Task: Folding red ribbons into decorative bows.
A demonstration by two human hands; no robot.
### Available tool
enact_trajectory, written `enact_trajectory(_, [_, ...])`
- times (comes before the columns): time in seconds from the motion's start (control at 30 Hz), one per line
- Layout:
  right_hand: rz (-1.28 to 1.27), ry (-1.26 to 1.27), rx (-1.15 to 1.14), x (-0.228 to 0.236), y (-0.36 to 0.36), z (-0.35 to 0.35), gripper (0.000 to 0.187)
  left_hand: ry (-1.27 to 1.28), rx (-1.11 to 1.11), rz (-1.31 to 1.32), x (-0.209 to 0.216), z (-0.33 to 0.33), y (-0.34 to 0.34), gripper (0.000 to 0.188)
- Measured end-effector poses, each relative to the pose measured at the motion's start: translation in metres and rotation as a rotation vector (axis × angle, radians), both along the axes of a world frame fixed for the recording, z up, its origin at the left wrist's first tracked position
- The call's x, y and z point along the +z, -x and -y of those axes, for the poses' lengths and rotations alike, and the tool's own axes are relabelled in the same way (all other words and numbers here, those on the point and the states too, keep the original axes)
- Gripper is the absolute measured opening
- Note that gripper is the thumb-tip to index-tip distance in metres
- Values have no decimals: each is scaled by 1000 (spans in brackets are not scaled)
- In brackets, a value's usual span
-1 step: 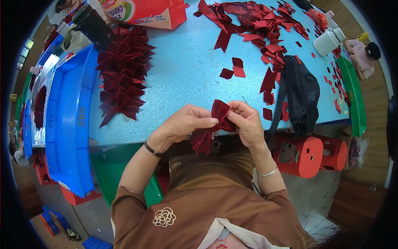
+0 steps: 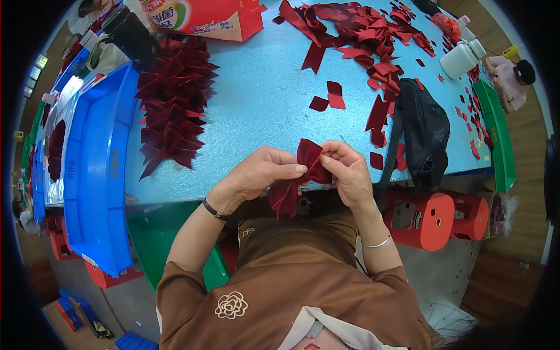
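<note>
From my seat I watch the left hand (image 2: 256, 172) and the right hand (image 2: 351, 176) close beside each other, each clamped between thumb and fingers on one dark red bow (image 2: 309, 153). The bow is just above the near edge of the blue table (image 2: 251, 99), around the middle of the scene. I read its long axis as running from far and slightly right to near and slightly left: a broad loop stands up at the far end, and the tails point down toward the near left. Another fold sticks out right, under the right hand's fingers.

For containers, I have a long blue tray (image 2: 123, 134) on the left, its inner floor facing me, and a green tray (image 2: 153, 236) below the table edge, partly hidden by the left forearm. Far left stands a dark bottle (image 2: 125, 35), and beside it a red bag (image 2: 248, 23); I cannot tell what either holds. A white bottle (image 2: 458, 61) lies tilted at the far right, its contents hidden from me. Nearer on the right is a black bag (image 2: 430, 134), contents unseen. A stack of finished-looking bows (image 2: 175, 111) lies right of the blue tray, and loose ribbons (image 2: 373, 35) spread across the far right.
</note>
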State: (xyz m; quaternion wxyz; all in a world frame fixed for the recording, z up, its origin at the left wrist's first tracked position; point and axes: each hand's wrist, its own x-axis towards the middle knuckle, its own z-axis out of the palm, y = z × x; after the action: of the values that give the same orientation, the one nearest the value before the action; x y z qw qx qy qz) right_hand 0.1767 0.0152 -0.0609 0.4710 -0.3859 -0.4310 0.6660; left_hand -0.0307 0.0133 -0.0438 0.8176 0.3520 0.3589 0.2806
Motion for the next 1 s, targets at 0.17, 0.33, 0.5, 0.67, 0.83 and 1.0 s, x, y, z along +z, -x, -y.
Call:
enact_trajectory(0.17, [-40,131,-19,7,-13,15,18,-28,132,-2,9,3,-3,21])
enact_trajectory(0.33, [19,180,113,12,-2,35,19,-95,245,-33,6,3,-8,20])
enact_trajectory(0.5, [48,167,205,14,4,30,13,-179,263,-57,4,1,-16,19])
enact_trajectory(0.67, [81,162,178,13,-1,20,16,-163,266,-38,1,-6,-18,19])
enact_trajectory(0.83, [-65,183,77,2,-1,16,14,-123,252,-2,0,-10,-20,19])
enact_trajectory(1.0, [-55,263,74,13,4,11,12,-166,254,50,12,-12,-28,27])
